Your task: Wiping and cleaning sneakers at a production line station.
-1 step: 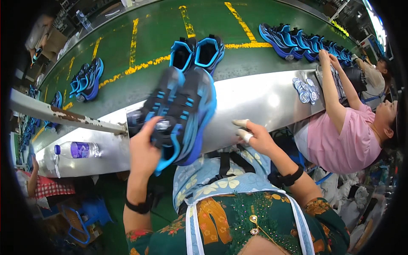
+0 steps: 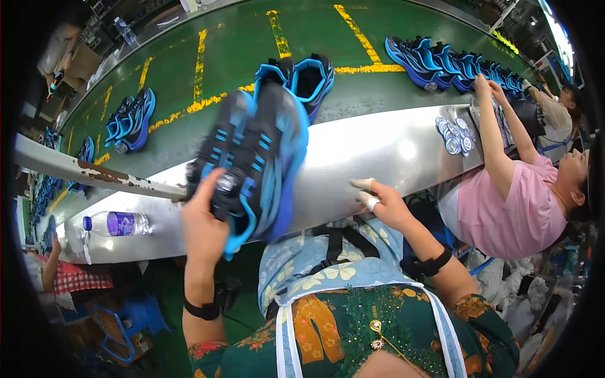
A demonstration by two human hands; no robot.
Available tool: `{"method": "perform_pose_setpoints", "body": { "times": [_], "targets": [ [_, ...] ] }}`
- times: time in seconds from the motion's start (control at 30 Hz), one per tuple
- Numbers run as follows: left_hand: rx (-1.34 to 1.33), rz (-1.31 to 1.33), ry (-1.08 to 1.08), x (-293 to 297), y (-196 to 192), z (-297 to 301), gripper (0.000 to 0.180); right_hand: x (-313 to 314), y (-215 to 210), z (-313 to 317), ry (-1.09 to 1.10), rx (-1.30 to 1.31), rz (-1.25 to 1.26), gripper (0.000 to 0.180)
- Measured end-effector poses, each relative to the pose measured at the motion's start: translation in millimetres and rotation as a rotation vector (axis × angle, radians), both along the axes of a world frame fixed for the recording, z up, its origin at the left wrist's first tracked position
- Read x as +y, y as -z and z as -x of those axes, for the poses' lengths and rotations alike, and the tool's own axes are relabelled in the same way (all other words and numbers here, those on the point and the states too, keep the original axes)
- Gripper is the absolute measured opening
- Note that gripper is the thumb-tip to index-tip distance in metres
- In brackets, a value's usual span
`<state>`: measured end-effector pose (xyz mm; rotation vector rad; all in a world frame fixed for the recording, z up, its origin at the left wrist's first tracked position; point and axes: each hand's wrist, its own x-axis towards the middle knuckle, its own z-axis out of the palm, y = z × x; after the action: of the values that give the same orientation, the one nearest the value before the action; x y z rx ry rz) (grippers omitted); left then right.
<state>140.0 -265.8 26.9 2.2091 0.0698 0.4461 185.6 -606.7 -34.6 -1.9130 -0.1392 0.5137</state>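
Note:
My left hand (image 2: pixel 205 223) is closed round the heel end of a pair of black and blue sneakers (image 2: pixel 268 148). The pair is lifted above the metal ledge, toes pointing away from me and slightly blurred. Just beyond their toes, another two sneakers (image 2: pixel 310 82) stand on the green belt (image 2: pixel 239 38), one partly hidden by the lifted pair. My right hand (image 2: pixel 387 205) hovers over the front edge of the metal ledge (image 2: pixel 359 151) with its fingers apart, holding nothing. White coverings are on two of its fingertips.
A painted metal bar (image 2: pixel 94 170) crosses the ledge at left, beside a lying plastic bottle (image 2: pixel 120 223). Round stickers or discs (image 2: pixel 455 135) lie at right, near a person in pink (image 2: pixel 510 208). More sneakers (image 2: pixel 428 63) line the belt at far right; others (image 2: pixel 131 120) stand left.
My left hand and the sneakers in it have shifted a little to the left. My right hand has moved very slightly to the right.

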Motion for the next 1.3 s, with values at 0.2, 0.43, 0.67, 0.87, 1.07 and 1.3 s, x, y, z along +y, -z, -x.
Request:
{"method": "perform_pose_setpoints", "body": {
  "times": [0.2, 0.43, 0.67, 0.87, 1.07, 1.3],
  "targets": [
    [0.173, -0.461, -0.355, 112, -20, -152, 0.047, 30, -1, -9, -0.138, 0.105, -0.017, 0.029],
    [0.136, -0.396, 0.124, 41, -14, -214, 0.038, 36, -17, -96, -0.17, -0.121, 0.126, 0.034],
    [0.243, -0.578, 0.112, -20, 71, -194, 0.015, 108, -2, -196, -0.238, -0.713, 0.404, 0.037],
    [0.089, -0.602, 0.249, -31, -13, -119, 0.013, 98, -56, -173, -0.358, -0.154, 0.184, 0.016],
    [0.323, -0.411, 0.804, -40, -16, -19, 0.023, 27, -44, -65, -0.723, -0.258, 0.335, 0.028],
    [-0.189, -0.216, -0.442, 125, 27, -151, 0.034, 9, -41, -36, -0.519, -0.086, 0.191, 0.03]
  ]
}}
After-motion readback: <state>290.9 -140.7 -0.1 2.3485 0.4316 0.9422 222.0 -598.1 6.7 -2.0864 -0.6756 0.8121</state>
